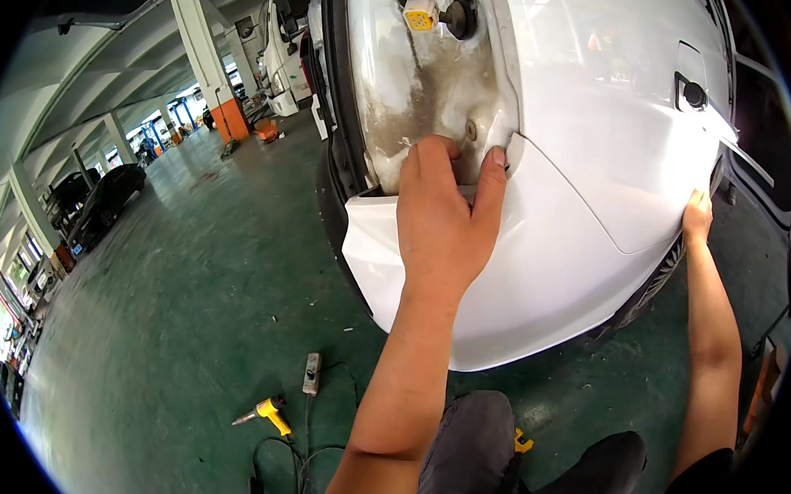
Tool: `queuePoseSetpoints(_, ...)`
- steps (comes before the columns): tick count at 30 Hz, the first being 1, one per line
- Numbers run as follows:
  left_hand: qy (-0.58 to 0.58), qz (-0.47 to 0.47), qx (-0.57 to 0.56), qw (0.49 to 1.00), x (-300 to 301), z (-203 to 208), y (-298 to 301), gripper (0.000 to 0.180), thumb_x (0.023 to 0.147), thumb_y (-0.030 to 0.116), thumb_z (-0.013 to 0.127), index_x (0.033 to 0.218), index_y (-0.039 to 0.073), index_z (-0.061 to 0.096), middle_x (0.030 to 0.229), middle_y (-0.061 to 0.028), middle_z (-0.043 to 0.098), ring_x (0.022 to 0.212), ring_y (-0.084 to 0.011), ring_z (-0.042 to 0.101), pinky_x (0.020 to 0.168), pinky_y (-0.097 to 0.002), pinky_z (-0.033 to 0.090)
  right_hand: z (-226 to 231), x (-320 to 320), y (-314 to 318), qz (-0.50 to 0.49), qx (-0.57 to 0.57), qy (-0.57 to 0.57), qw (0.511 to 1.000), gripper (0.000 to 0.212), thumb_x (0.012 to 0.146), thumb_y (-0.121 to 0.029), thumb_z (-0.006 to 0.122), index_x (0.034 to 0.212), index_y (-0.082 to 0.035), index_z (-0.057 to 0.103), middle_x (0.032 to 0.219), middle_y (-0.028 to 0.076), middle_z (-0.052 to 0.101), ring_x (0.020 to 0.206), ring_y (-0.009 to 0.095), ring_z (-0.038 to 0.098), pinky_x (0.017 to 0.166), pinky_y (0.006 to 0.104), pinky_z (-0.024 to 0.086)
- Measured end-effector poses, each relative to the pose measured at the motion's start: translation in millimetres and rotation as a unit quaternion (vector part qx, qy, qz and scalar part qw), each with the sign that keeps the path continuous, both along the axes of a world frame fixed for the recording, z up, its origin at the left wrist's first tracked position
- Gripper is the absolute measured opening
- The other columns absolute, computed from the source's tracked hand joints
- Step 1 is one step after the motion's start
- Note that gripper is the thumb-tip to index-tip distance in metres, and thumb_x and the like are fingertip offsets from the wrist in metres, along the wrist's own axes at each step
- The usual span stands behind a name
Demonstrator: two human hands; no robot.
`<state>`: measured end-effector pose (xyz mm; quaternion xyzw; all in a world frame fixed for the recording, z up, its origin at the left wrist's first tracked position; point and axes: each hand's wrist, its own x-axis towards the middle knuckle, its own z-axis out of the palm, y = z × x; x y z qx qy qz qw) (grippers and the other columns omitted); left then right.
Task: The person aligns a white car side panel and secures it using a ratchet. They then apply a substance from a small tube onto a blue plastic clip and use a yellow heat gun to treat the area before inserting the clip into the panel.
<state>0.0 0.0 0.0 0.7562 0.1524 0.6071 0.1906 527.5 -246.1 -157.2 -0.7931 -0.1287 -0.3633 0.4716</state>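
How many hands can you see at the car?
2: the bare left hand at the grimy white recess, and the bare right hand at the glossy white body panel's wheel-arch edge. Any beyond the car would be hidden.

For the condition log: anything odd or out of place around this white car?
Yes. Beyond the left hand, the tail-lamp recess stands bare, smeared with brown grime, and a yellow-faced connector sits exposed near its top. A yellow heat gun lies on the green floor, where it could be stepped on.

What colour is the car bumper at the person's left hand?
The bumper is glossy white, seen best in the head view.
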Motion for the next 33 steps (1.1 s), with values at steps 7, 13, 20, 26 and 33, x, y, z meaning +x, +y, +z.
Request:
queuePoseSetpoints(7, 0.001, -0.007, -0.001, 1.0, -1.2, -2.0, -1.4, 0.037, 0.097, 0.03, 0.071, 0.102, -0.002, 0.053, 0.094, -0.0185, 0.058, 0.083, -0.0345, 0.057, 0.072, -0.0439, 0.048, 4.1, -19.0, -3.4, 0.023, -0.002, -0.029, 0.999, 0.055, 0.109, -0.037, 0.034, 0.151, -0.003, 0.047, 0.147, 0.027, 0.054, 0.137, 0.043, 0.049, 0.113, 0.0443, 0.04)
queuePoseSetpoints(13, -0.005, -0.008, 0.007, 1.0, -0.3, -0.7, -0.4, 0.038, 0.097, 0.03, 0.071, 0.101, -0.002, 0.053, 0.094, -0.0185, 0.058, 0.084, -0.0346, 0.057, 0.072, -0.0442, 0.047, 9.4, -24.9, -2.7, 0.028, -0.009, -0.065, 0.997, 0.056, 0.109, -0.037, 0.034, 0.151, -0.002, 0.046, 0.151, 0.024, 0.051, 0.141, 0.04, 0.046, 0.116, 0.0425, 0.038)
queuePoseSetpoints(20, -0.004, -0.003, 0.004, 1.0, -0.1, -0.5, 1.1, 0.037, 0.097, 0.03, 0.071, 0.101, -0.002, 0.053, 0.094, -0.0184, 0.058, 0.085, -0.0349, 0.057, 0.073, -0.0444, 0.047, 11.9, -29.3, 3.7, 0.032, -0.007, -0.052, 0.998, 0.056, 0.11, -0.037, 0.033, 0.151, -0.001, 0.046, 0.15, 0.024, 0.052, 0.141, 0.04, 0.046, 0.116, 0.0425, 0.038)
queuePoseSetpoints(26, -0.002, -0.009, -0.001, 1.0, 0.1, 0.6, 0.3, 0.037, 0.097, 0.03, 0.071, 0.101, -0.002, 0.053, 0.094, -0.0184, 0.058, 0.085, -0.0348, 0.057, 0.073, -0.0444, 0.047, 10.2, -21.4, -0.3, 0.026, -0.013, -0.073, 0.997, 0.057, 0.11, -0.039, 0.032, 0.151, -0.002, 0.046, 0.149, 0.024, 0.053, 0.14, 0.04, 0.047, 0.115, 0.0431, 0.039)
queuePoseSetpoints(33, -0.005, -0.015, -0.003, 1.0, -0.1, 1.1, -0.8, 0.037, 0.097, 0.03, 0.071, 0.101, -0.002, 0.053, 0.093, -0.0183, 0.058, 0.084, -0.0345, 0.056, 0.073, -0.0441, 0.047, 10.5, -20.1, -2.1, 0.023, -0.013, -0.062, 0.998, 0.058, 0.11, -0.04, 0.032, 0.152, -0.002, 0.045, 0.149, 0.024, 0.052, 0.14, 0.041, 0.047, 0.116, 0.0433, 0.038)
